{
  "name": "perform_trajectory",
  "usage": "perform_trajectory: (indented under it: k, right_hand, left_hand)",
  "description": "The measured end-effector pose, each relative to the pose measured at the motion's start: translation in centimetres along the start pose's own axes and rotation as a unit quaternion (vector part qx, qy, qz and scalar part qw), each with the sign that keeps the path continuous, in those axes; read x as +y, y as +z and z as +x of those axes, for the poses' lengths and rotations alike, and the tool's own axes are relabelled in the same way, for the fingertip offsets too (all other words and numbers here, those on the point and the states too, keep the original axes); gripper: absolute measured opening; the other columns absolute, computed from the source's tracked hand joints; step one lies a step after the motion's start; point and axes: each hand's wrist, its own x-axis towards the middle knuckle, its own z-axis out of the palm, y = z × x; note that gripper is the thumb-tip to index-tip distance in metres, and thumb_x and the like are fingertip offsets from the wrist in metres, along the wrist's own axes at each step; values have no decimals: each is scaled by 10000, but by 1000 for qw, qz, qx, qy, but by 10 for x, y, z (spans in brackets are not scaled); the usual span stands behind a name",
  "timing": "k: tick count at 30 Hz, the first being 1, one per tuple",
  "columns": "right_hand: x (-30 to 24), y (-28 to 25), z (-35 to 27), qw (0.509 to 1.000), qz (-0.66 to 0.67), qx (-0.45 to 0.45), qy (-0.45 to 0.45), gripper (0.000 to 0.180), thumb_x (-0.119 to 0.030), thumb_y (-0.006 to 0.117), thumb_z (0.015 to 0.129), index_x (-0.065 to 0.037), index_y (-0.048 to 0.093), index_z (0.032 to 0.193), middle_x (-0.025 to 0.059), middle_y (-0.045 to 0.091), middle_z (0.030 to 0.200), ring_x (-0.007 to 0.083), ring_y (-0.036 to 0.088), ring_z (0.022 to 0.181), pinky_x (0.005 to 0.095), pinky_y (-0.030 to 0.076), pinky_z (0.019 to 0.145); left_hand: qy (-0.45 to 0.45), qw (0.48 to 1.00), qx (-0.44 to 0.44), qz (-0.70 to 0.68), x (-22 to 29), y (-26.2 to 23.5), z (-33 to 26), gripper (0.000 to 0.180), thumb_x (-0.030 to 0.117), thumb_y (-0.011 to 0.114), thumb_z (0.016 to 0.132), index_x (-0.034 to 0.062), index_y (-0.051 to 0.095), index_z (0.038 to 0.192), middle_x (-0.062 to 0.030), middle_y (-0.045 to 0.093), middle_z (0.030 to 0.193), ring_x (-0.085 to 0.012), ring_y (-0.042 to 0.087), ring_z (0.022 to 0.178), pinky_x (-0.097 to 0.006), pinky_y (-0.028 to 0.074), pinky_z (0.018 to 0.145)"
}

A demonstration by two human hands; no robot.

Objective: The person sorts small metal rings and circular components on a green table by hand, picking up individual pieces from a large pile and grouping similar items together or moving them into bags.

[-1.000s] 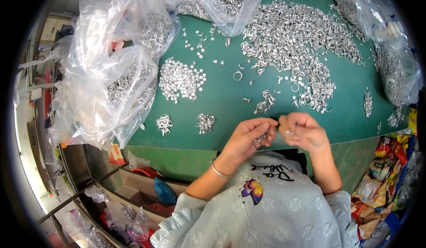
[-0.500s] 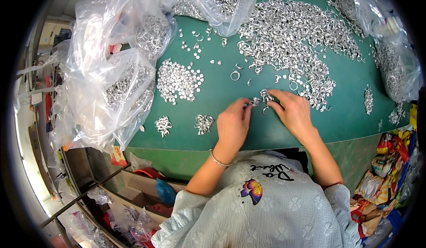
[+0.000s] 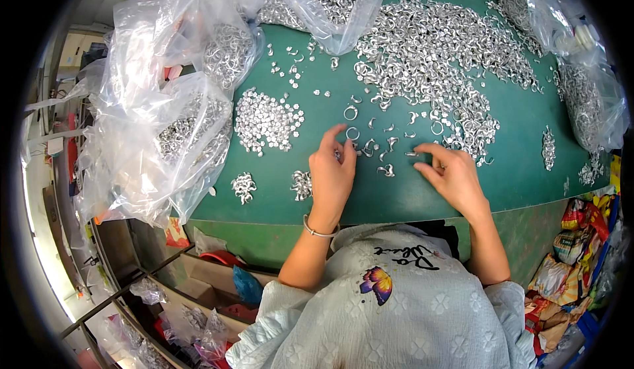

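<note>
My left hand [image 3: 331, 174] is over the near middle of the green table. Its index finger and thumb curve around small silver metal pieces [image 3: 338, 155], partly hidden by the fingers. A silver ring [image 3: 352, 133] lies just past those fingertips. To the right, my right hand [image 3: 456, 174] has its thumb and index finger apart, the index fingertip beside a small curved silver piece [image 3: 411, 154]. Several loose curved pieces [image 3: 386, 170] are spread between my hands. Another ring [image 3: 351, 112] lies farther away. A small heap of curved pieces [image 3: 302, 185] is partly covered by my left hand.
A large pile of silver pieces [image 3: 436, 45] spreads over the far right of the table [image 3: 310, 121]. Flower-shaped pieces [image 3: 264, 121] form a heap at left. Clear plastic bags of metal parts [image 3: 165, 98] stand along the left, far and right edges. Another small heap [image 3: 244, 187] lies near the front edge.
My hands have moved apart, the left one to the left and the right one slightly right. The clustered silver pieces between them now lie scattered on the table.
</note>
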Motion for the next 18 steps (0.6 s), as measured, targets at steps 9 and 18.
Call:
perform_trajectory:
  k: [9,18]
  right_hand:
    - [-5,31,16,986,-80,111,-95,192,-131,655,796,-104,650,986,74,623,713,277,592,574,372,451,494]
    - [-10,48,25,975,-60,75,-202,142,-114,665,770,-95,652,910,58,625,737,241,611,631,346,467,519]
  left_hand:
    - [51,990,-45,120,1,-2,-31,230,126,719,763,87,633,972,-45,469,530,-199,464,433,-333,380,437]
    - [31,997,-15,70,4,0,-28,158,114,695,800,68,620,931,-64,475,506,-197,460,407,-320,364,415]
